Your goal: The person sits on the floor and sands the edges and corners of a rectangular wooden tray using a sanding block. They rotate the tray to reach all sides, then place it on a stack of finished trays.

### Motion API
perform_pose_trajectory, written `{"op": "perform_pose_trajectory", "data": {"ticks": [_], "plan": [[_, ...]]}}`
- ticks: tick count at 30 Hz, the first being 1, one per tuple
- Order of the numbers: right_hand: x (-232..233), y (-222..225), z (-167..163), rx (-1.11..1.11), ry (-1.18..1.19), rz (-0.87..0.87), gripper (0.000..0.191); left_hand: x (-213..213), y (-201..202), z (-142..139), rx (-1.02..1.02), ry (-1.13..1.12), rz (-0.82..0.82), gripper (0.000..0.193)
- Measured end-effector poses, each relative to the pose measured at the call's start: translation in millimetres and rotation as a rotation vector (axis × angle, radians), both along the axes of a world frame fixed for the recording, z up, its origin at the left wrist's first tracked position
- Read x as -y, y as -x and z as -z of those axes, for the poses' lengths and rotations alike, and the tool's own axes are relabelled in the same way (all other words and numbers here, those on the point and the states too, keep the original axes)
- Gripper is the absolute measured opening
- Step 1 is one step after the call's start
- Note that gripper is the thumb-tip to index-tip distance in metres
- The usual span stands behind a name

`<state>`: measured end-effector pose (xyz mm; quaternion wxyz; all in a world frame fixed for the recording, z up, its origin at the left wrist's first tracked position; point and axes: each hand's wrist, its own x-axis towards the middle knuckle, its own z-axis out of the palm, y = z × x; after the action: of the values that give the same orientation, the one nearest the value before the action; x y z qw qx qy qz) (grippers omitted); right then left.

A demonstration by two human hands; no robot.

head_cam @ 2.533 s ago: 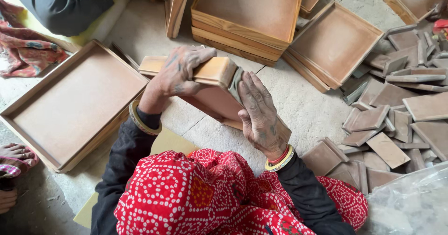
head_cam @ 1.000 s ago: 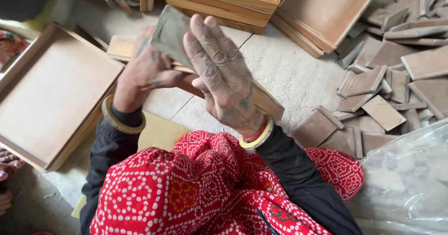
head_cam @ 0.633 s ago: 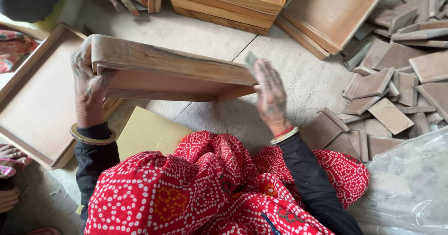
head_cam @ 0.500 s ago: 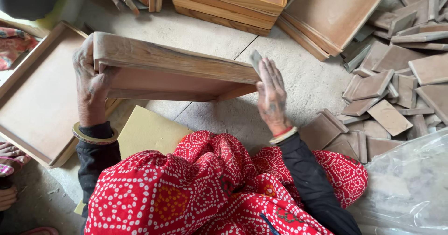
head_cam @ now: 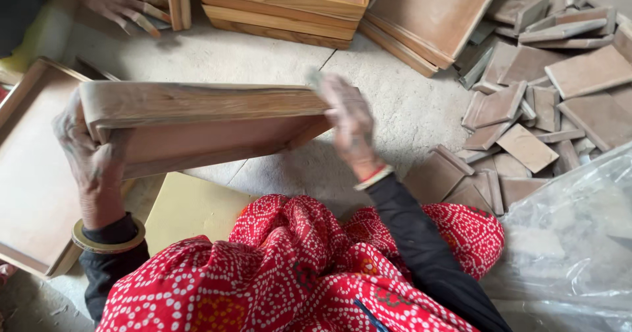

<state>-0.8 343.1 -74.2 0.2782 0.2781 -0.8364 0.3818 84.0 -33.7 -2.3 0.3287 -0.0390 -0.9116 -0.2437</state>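
A small woodworking workshop, with the work done on the bare concrete floor (head_cam: 408,108). Stacked wooden trays (head_cam: 283,6) stand beyond the fingers, loose cut wooden pieces (head_cam: 546,101) lie heaped to their right, and another person's hand (head_cam: 122,6) works nearby.

black sleeves (head_cam: 421,240) | red white-dotted cloth (head_cam: 296,273) | gold bangle (head_cam: 105,240)
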Motion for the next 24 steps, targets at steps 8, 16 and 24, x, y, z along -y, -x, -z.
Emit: {"op": "perform_pose_trajectory", "data": {"ticks": [8, 16, 24], "plan": [[-24, 17, 60, 0.651, 0.889, -0.156, 0.059, 22, -18, 35, 0.078, -0.391, 0.032, 0.033], [-44, 6, -34, 0.419, 0.903, -0.224, 0.065, -18, -32, 132, -0.195, -1.083, 0.231, 0.049], [-70, -3, -103, 0.250, 0.388, 0.053, 0.060, -54, -13, 180, 0.633, -1.014, 0.274, 0.075]]}}
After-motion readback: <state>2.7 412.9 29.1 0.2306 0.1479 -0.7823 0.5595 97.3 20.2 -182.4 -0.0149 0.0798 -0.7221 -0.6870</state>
